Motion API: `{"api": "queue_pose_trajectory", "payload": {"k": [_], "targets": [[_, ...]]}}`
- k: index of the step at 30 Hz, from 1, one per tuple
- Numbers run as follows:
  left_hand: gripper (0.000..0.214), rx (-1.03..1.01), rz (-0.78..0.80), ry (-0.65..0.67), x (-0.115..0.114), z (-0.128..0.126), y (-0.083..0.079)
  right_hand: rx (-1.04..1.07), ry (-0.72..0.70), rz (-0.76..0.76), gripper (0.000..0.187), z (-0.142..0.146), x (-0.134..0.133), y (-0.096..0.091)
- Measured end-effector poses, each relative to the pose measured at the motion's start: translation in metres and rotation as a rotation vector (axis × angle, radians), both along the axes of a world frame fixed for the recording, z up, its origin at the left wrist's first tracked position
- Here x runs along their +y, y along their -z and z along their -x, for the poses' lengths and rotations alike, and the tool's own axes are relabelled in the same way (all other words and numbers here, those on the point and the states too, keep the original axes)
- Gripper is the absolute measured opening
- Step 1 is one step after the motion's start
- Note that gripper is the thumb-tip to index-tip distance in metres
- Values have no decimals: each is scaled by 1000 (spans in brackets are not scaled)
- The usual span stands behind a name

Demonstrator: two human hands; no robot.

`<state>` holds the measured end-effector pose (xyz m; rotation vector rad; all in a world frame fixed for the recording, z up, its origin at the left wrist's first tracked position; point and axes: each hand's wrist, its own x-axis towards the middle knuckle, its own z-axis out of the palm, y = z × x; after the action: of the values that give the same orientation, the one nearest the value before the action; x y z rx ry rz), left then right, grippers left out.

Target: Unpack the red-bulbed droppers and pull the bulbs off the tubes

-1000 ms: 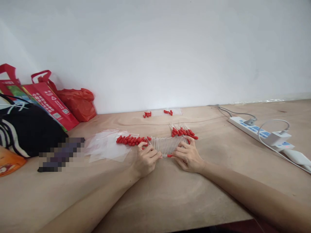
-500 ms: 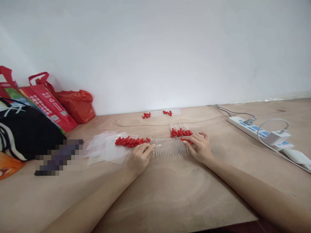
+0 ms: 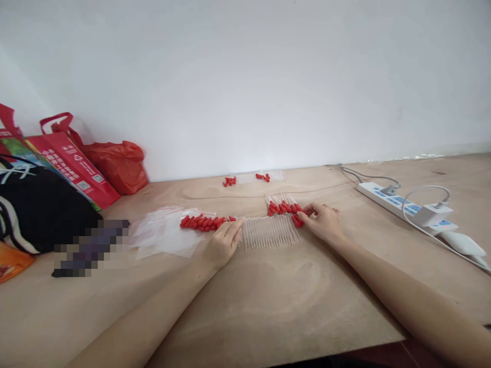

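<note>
A clear comb-like piece with a row of thin teeth lies flat on the wooden table. At its left end is my left hand, its fingers together and closed over that end. My right hand is at the upper right corner, thumb and fingers pinching a red bulb-shaped piece; the fingers partly hide it. Just beyond the comb lies a cluster of red pieces on pale stems. Beside my left hand a row of red pieces rests on clear plastic bags.
By the wall another clear comb lies between small red pieces. A white power strip with plugs and cables is on the right. Red bags, a black bag and a blurred dark object are on the left.
My right hand has shifted slightly right, uncovering more of the comb's right end. The pale stem that showed at my left fingertips is out of sight, and those fingers are straighter.
</note>
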<state>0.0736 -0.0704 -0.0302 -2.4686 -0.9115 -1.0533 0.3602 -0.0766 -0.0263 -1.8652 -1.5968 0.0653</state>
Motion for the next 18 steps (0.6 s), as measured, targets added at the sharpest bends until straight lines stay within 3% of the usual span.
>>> {"api": "queue_pose_trajectory", "payload": {"k": [6,10,12,14,16,18], "targets": [[37,37,151,85,-4,2,-4,-107,-22,60,28,1,-1,0],[38,33,134,94,-7,3,-8,-94,-16,41,31,-2,-1,0],[27,6,84,-14,-6,4,-10,-50,-5,12,32,-5,0,2],[16,-35,53,-220,-5,6,-12,-6,0,-11,34,-6,4,4],[16,-53,67,-425,-4,7,-12,13,29,-17,34,-7,8,3],[21,-39,108,-539,-3,7,-13,13,90,-4,33,-6,14,0]]}}
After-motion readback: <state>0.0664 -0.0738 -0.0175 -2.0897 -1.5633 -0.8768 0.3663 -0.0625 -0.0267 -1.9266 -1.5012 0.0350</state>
